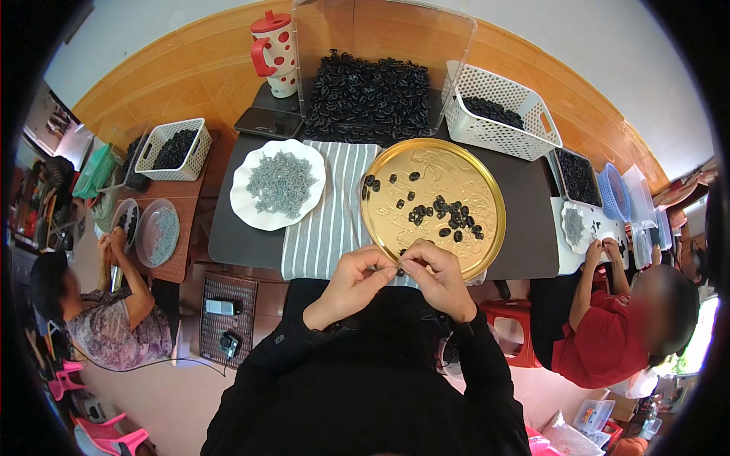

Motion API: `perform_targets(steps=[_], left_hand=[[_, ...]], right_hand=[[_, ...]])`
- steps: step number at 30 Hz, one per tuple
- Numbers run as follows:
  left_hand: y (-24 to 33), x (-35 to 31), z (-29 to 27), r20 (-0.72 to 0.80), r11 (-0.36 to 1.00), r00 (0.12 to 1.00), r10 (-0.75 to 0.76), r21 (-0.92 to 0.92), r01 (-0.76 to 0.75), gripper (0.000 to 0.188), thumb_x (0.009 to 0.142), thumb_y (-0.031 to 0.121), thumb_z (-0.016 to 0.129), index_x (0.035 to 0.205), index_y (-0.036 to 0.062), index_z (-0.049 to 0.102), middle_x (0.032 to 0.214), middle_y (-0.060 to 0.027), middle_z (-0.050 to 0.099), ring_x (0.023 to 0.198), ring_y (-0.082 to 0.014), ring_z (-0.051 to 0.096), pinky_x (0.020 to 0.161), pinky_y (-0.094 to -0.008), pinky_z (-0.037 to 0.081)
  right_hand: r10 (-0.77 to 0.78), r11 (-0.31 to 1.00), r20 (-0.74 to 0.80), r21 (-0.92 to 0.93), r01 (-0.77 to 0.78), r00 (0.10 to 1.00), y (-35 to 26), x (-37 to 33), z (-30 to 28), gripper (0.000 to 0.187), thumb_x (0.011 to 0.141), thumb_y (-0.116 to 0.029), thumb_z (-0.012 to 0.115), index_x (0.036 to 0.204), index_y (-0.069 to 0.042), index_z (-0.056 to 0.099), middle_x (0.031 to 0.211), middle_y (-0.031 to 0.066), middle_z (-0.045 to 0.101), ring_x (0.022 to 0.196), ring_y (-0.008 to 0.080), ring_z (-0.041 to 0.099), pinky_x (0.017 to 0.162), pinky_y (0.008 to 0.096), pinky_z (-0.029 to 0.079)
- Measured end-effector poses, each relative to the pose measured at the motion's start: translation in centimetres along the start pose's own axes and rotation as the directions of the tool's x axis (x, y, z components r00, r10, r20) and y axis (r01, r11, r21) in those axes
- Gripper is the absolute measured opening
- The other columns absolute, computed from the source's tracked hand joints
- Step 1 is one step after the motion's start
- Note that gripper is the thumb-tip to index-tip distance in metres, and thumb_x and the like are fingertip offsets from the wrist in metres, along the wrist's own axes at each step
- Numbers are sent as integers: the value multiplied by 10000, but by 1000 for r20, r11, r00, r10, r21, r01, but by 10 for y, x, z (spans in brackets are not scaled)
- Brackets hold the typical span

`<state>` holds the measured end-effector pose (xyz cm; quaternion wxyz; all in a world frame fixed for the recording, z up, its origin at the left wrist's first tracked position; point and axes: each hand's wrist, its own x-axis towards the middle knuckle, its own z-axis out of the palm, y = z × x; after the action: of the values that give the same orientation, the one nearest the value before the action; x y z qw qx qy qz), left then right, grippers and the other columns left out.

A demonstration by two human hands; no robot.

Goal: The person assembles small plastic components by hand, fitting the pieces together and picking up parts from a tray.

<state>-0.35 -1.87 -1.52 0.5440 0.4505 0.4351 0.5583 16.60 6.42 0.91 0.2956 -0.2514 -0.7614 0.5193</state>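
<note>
My left hand (356, 278) and my right hand (439, 275) meet fingertip to fingertip over the near rim of a round gold tray (487, 190). Both pinch one small black part (400, 268) between them; it is mostly hidden by my fingers. Several loose black parts (451, 215) lie scattered on the tray. To the left, a white scalloped plate (245, 204) holds a heap of small grey pieces (280, 181). A grey striped cloth (325, 220) lies under the tray's left side.
A clear bin of black parts (368, 95) and a white basket (498, 129) stand at the back of the dark table (525, 220), with a dark phone (268, 121) and a red dotted jug (275, 52). Two other people work at side tables left and right.
</note>
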Motion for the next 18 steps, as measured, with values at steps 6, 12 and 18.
perform_targets(steps=[6,12,18], left_hand=[[2,-1,-4,68,997,998,-10,78,5,91,910,45,574,859,-30,578,825,-28,515,607,-60,520,515,-192,425],[2,-4,3,0,983,995,104,153,-103,85,901,22,570,841,-38,578,823,-31,515,610,-54,507,513,-187,407],[1,-4,7,-44,978,988,151,149,-143,59,886,1,573,851,-44,588,840,-41,521,625,-53,493,520,-188,393]], right_hand=[[-38,997,98,-66,45,994,-1,1,-1,30,861,-10,573,852,8,551,727,95,543,643,193,530,608,282,424],[1,998,17,-62,0,1000,1,-6,9,31,869,15,547,839,9,540,732,60,529,659,139,527,607,254,416],[37,999,-58,9,-36,998,12,-13,14,29,884,6,546,856,11,553,754,36,543,661,103,522,600,229,422]])
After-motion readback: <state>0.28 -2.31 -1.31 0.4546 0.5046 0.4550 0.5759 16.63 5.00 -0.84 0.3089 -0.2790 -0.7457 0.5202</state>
